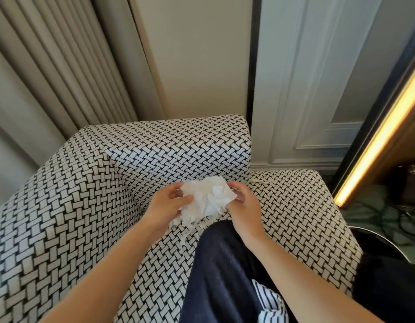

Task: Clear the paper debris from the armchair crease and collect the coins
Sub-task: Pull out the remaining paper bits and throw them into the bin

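Observation:
A crumpled white tissue (207, 199) with torn strips hanging from its lower edge is held above the seat of the black-and-white woven-pattern armchair (69, 206). My left hand (165, 206) grips its left side, thumb on top. My right hand (242, 203) pinches its right edge. A few white paper scraps (260, 181) lie in the crease at the back right of the seat. A thin paper strip (184, 243) lies on the seat below the tissue. No coins show.
My knee in dark blue trousers (225, 271) rests on the seat cushion. Beige curtains (50, 66) hang behind the chair on the left. A lit floor lamp bar (379, 136) and cables (402, 220) are on the floor at the right.

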The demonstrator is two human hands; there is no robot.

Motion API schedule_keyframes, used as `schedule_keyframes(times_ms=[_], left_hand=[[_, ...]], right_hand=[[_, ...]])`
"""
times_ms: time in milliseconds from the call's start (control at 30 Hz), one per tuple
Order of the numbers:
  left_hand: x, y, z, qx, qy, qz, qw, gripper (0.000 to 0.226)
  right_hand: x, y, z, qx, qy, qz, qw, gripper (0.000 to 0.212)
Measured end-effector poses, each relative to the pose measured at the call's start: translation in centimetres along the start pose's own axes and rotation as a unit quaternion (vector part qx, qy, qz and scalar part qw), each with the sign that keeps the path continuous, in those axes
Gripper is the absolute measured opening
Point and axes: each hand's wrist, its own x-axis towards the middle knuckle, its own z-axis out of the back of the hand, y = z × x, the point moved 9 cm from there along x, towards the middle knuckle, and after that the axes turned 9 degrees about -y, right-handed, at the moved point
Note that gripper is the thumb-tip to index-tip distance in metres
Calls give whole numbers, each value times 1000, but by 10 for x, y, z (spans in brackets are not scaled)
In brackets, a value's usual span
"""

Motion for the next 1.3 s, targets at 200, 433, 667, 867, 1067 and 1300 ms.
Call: schedule_keyframes(times_ms=[200,433,667,867,1067,1300], left_hand=[[-1,-33,-33,72,22,-48,996,39],[-13,-71,-109,125,71,-103,984,32],[-26,-69,-197,164,134,-84,974,45],[-37,-60,-278,170,182,-51,967,47],[-41,-56,-343,124,211,-5,970,46],[-53,-39,-401,153,247,-6,957,48]], right_hand=[[1,7,36,76,-22,-30,996,26],[14,3,106,112,-30,-77,990,46],[21,-20,181,172,-57,-139,974,58],[26,-23,250,155,-107,-115,975,49],[33,-52,316,232,-275,-215,908,25],[18,-92,363,396,-438,-291,753,14]])
